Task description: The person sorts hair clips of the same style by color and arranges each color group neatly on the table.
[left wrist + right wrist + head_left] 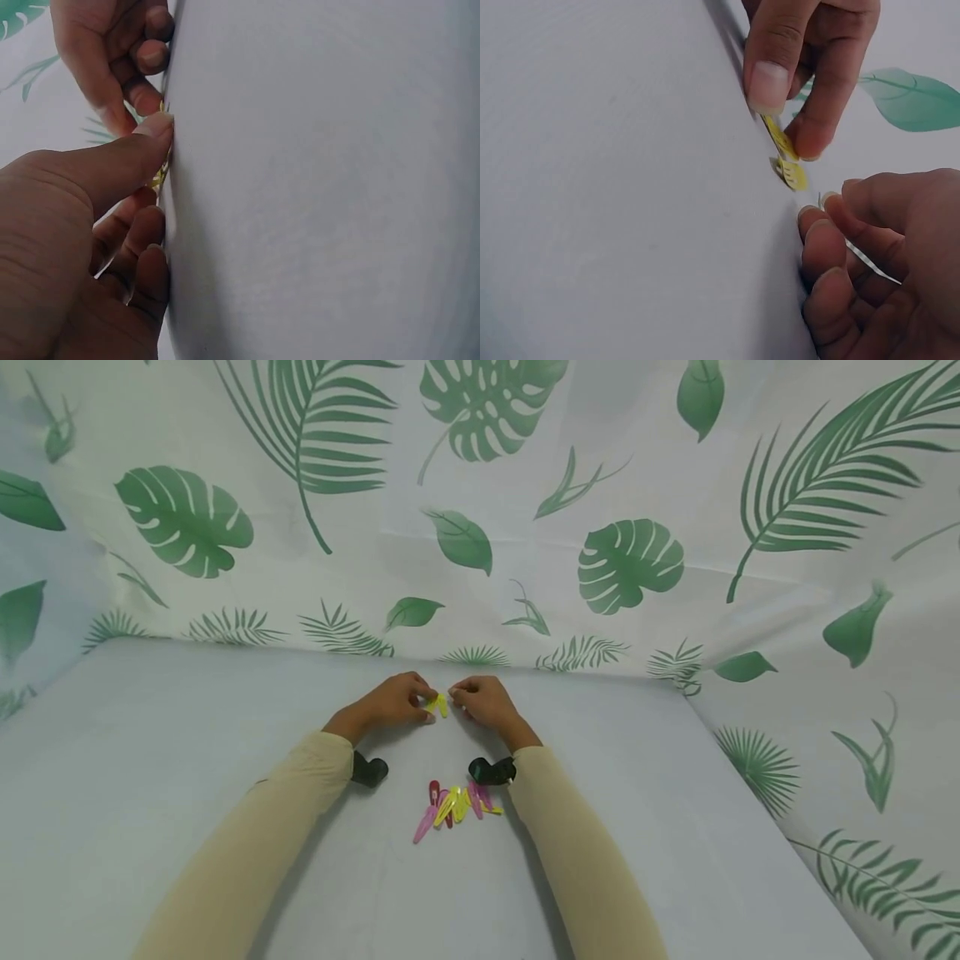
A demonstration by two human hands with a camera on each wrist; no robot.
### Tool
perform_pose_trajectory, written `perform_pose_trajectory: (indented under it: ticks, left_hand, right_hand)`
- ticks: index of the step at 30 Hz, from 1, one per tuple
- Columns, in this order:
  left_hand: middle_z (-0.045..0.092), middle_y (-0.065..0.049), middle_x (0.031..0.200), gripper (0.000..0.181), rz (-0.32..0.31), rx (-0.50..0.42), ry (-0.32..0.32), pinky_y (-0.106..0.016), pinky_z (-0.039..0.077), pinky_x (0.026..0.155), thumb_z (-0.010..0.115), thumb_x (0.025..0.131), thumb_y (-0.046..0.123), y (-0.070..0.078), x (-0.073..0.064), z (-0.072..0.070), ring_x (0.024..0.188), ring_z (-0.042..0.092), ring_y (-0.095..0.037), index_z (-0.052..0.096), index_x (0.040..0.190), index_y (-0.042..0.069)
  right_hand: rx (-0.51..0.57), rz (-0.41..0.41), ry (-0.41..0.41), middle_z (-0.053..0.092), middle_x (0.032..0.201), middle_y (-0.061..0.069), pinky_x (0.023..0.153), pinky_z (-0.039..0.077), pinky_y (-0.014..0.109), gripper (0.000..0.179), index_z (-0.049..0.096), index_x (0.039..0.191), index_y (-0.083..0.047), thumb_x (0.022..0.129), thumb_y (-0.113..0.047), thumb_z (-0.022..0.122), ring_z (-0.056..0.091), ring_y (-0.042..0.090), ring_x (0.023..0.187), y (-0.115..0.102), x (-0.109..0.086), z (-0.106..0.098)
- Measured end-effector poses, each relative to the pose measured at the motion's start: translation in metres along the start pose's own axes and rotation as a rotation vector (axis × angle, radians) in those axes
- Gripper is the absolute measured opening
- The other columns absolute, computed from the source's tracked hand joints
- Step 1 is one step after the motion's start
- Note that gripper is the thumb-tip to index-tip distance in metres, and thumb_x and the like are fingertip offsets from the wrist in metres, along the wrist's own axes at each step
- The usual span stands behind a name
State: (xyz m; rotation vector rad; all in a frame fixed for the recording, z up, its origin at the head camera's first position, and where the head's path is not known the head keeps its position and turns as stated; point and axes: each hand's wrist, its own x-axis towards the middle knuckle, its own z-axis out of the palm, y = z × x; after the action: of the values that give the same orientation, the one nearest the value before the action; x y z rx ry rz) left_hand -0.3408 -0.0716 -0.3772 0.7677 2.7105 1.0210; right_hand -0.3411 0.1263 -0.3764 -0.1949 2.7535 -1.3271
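Observation:
At the far middle of the white table [225,827] my two hands meet over a small yellow hair clip [439,703]. My left hand [390,702] pinches one end of the hair clip [781,141] between thumb and forefinger, the thumb [146,142] pressing it against the tabletop. My right hand [483,700] has its fingers [821,240] curled at the clip's other end, pinching it. The left wrist view shows only a sliver of the clip [158,178].
A small pile of pink, red and yellow hair clips [453,806] lies between my forearms, nearer to me. A white sheet printed with green leaves [630,564] hangs behind and to the right of the table. Black wrist cameras [491,770] sit on both sleeves.

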Motion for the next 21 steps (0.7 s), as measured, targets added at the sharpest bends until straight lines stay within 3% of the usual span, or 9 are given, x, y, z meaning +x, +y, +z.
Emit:
perform_pose_trajectory:
  ticks: [5, 10, 21]
  left_hand:
    - [0.051, -0.016, 0.133, 0.05, 0.063, -0.017, -0.019, -0.04, 0.045, 0.09, 0.071, 0.089, 0.013, -0.0018, -0.0046, -0.0023, 0.104, 0.054, -0.027, 0.056, 0.135, -0.002]
    - [0.051, -0.016, 0.136, 0.044, 0.13, -0.02, -0.05, -0.042, 0.044, 0.091, 0.066, 0.09, 0.005, -0.0032, -0.0073, -0.0051, 0.105, 0.056, -0.028, 0.057, 0.133, -0.003]
    - [0.055, -0.014, 0.13, 0.042, 0.06, -0.014, -0.015, -0.041, 0.045, 0.091, 0.069, 0.09, 0.012, -0.0026, -0.0051, -0.0026, 0.107, 0.057, -0.027, 0.061, 0.127, -0.004]
  right_hand:
    - [0.029, -0.009, 0.002, 0.067, 0.089, 0.006, 0.059, 0.046, 0.026, 0.028, 0.07, 0.111, -0.003, 0.097, -0.025, 0.059, 0.059, 0.015, 0.068, 0.0029, -0.0025, 0.0005]
    - [0.092, -0.002, 0.028, 0.068, 0.089, 0.007, 0.057, 0.047, 0.027, 0.028, 0.07, 0.111, -0.004, 0.097, -0.026, 0.06, 0.059, 0.016, 0.067, 0.0054, -0.0039, -0.0001]
    - [0.085, -0.001, 0.011, 0.068, 0.089, 0.005, 0.061, 0.049, 0.028, 0.028, 0.07, 0.111, -0.006, 0.097, -0.029, 0.06, 0.06, 0.017, 0.07, 0.0082, -0.004, -0.0016]
